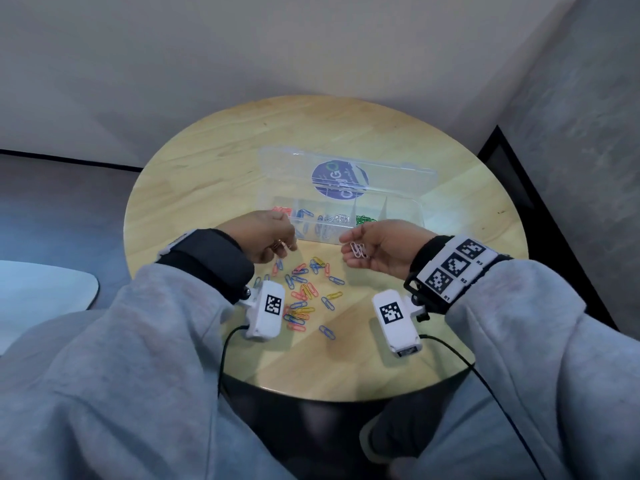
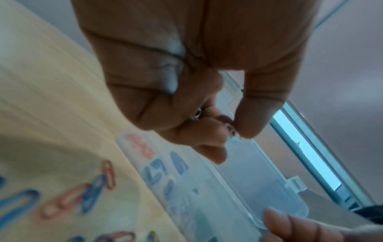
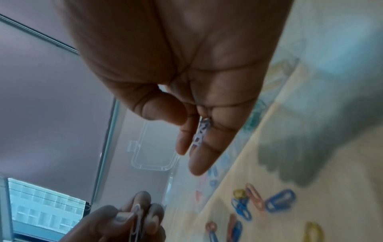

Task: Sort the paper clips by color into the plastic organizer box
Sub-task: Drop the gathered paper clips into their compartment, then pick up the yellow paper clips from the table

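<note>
Organizer box (image 1: 398, 216): lid up, on counter (image 1: 207, 168), clips sorted inside. Right hand (image 1: 377, 249): cupped around white clips (image 1: 358, 250), batching one colour. Left hand (image 1: 268, 237): curled, pinching pale clip (image 2: 232, 131). Mixed clips (image 1: 304, 296): loose, near.

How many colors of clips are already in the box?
4: red clips at the left end of the box, blue clips next, white clips mid-box, green clips right of those. The left hand may hide more.
</note>
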`<action>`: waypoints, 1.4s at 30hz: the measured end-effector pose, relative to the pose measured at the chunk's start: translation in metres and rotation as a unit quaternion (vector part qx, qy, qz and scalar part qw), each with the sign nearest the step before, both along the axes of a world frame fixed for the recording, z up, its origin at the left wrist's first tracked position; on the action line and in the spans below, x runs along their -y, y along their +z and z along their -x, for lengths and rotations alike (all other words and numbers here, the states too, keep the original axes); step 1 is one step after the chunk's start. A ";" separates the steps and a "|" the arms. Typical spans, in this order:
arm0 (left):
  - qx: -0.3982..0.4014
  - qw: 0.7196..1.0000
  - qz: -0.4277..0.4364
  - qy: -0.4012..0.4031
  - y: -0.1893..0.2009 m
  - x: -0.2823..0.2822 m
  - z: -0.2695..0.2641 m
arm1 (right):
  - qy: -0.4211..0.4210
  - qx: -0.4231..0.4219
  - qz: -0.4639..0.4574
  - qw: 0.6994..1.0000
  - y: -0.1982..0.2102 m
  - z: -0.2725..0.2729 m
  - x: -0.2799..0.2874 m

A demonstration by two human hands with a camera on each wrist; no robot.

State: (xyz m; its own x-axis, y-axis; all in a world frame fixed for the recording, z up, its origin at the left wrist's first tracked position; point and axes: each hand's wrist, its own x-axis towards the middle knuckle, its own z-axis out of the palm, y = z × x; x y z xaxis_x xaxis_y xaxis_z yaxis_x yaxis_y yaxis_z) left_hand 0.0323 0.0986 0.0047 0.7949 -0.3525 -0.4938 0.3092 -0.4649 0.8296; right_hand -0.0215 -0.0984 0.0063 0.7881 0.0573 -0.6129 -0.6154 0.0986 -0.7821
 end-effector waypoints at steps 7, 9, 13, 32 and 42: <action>-0.035 0.997 0.072 0.023 0.018 0.032 -0.009 | -0.089 0.037 0.029 0.995 0.019 -0.029 0.006; -0.041 0.995 0.078 0.037 0.023 0.043 -0.014 | -0.107 0.041 0.027 0.993 0.021 -0.035 0.004; -0.072 0.987 0.115 0.087 0.026 0.065 -0.024 | -0.119 0.043 0.028 0.992 0.019 -0.046 0.001; 0.048 0.994 -0.097 0.011 0.012 -0.002 -0.008 | 0.131 0.127 0.298 0.937 -0.006 -0.004 0.005; 0.155 0.920 -0.334 -0.132 -0.007 -0.022 0.022 | 0.345 0.118 0.506 0.781 -0.026 0.024 -0.016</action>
State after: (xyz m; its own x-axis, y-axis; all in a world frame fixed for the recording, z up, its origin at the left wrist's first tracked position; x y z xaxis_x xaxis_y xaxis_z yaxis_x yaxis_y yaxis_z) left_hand 0.0104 0.1211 -0.0020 0.8646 -0.2535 -0.4339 -0.0907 -0.9280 0.3614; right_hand -0.0457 -0.0822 -0.0194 0.8817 0.0980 -0.4614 -0.0758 -0.9360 -0.3436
